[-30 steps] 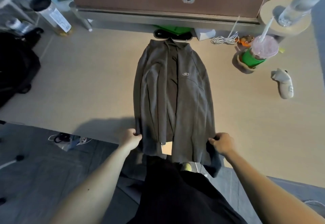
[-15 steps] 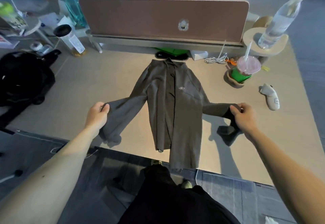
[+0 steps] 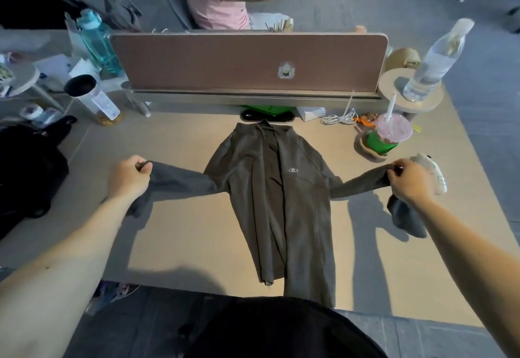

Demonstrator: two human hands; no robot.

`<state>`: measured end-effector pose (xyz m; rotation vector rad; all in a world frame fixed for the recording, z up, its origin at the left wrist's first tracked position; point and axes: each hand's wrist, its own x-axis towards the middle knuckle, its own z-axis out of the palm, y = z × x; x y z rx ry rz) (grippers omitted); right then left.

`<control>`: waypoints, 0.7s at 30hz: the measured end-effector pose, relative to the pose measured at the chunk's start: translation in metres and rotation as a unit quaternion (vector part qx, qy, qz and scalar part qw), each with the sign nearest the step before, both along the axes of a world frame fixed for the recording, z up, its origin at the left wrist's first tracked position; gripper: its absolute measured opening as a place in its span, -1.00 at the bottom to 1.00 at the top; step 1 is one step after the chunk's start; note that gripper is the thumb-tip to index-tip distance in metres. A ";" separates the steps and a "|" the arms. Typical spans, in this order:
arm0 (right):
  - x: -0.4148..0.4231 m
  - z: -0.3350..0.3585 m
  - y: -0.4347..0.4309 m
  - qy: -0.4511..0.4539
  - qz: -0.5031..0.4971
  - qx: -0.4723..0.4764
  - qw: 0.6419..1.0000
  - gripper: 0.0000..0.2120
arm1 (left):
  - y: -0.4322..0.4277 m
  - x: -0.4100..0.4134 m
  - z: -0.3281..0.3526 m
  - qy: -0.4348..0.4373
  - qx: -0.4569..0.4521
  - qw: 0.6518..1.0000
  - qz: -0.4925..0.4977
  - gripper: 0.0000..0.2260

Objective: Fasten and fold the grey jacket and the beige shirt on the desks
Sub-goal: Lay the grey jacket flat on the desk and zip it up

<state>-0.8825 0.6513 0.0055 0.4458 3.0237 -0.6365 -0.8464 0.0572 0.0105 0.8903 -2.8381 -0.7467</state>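
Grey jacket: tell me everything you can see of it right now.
The grey jacket lies front-up on the desk, collar toward the divider, front unfastened, hem at the near edge. Soft dark-grey fabric, small white chest logo. The left hand and right hand each grip a sleeve, stretched sideways.

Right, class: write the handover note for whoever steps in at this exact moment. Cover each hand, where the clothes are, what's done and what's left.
Left hand: grips one sleeve of the grey jacket, drawn out sideways.
Right hand: grips the other sleeve, likewise out.
Jacket: front up on the desk, collar toward the divider, hem at the near edge.
Beige shirt: not in view.
Done: jacket laid out, sleeves spread.
Left: its front looks unfastened; fasten, fold, then the shirt.
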 end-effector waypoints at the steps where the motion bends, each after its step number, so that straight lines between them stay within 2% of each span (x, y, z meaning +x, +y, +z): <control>1: 0.000 -0.005 -0.006 -0.013 -0.002 0.002 1.000 -0.80 | 0.002 -0.005 -0.004 -0.020 -0.014 1.000 -0.016 -0.90; 5: 0.008 -0.019 -0.027 -0.057 -0.024 0.053 0.997 -0.68 | 0.014 -0.013 -0.018 -0.084 -0.080 0.993 -0.039 -0.96; 8: 0.020 -0.031 -0.041 -0.082 -0.022 0.097 0.992 -0.54 | 0.034 -0.010 -0.035 -0.092 -0.116 0.987 -0.060 -0.82; 10: 0.031 -0.040 -0.056 -0.092 -0.001 0.100 0.991 -0.58 | 0.062 -0.002 -0.046 -0.082 -0.112 0.985 -0.100 -0.79; 12: 0.044 -0.049 -0.075 -0.117 0.026 0.058 0.991 -0.73 | 0.092 0.011 -0.061 -0.109 -0.046 0.983 -0.139 -0.82; 14: 0.061 -0.061 -0.091 -0.164 0.028 -0.023 0.986 -0.80 | 0.118 0.027 -0.080 -0.193 0.057 0.968 -0.151 -0.79; 17: 0.091 -0.081 -0.102 -0.263 0.020 -0.045 0.963 -0.62 | 0.149 0.051 -0.107 -0.295 0.167 0.927 -0.160 -0.60; 19: 0.113 -0.089 -0.106 -0.323 0.013 -0.047 0.945 -0.48 | 0.167 0.066 -0.119 -0.322 0.222 0.908 -0.150 -0.51; 21: 0.131 -0.095 -0.110 -0.352 0.002 -0.086 0.932 -0.43 | 0.184 0.076 -0.125 -0.331 0.262 0.896 -0.139 -0.51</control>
